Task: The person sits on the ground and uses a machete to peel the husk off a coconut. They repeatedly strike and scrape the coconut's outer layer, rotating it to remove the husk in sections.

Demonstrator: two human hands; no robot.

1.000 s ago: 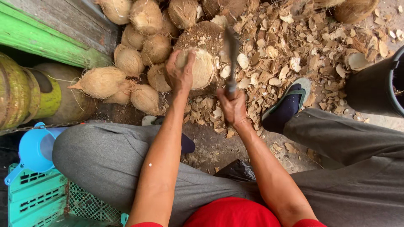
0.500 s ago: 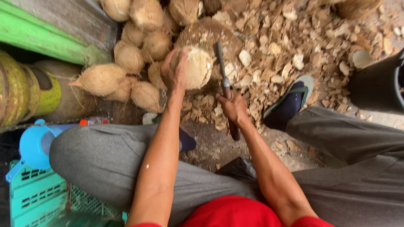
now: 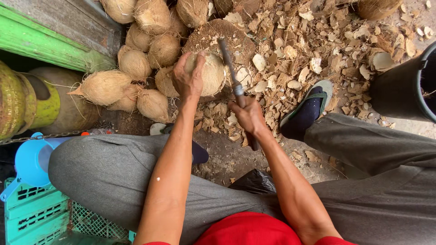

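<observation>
Dirt ground (image 3: 227,156) here, and the whole upper right of the frame is littered with husk chips (image 3: 318,50). Upper centre there's a round chopping block (image 3: 245,43), also covered in brown fibre.

The left hand (image 3: 188,77) is clamped over the top of a coconut (image 3: 211,72), fingers curled around its left side, pinning it on the near edge of the block. The right hand (image 3: 247,115) sits just below and right of that, wrapped in a fist around the handle of a knife (image 3: 229,68). The blade runs up from the fist and lies along the coconut's right side; can't tell if the edge actually touches the shell.

A pile of husked coconuts (image 3: 136,63) is bunched up in the upper left, just beside the block. Further left there's a green board (image 3: 41,43) and a yellowish drum (image 3: 18,102). A blue funnel (image 3: 32,159) sits on a teal crate (image 3: 32,213) in the lower left corner.

The person is sitting with grey trousers (image 3: 109,172) spread across the bottom of the frame and a red shirt (image 3: 250,229) at the bottom edge. A foot in a dark sock and green sandal (image 3: 309,109) is planted right of the knife hand. A black bucket (image 3: 404,86) pokes in at the right edge.
</observation>
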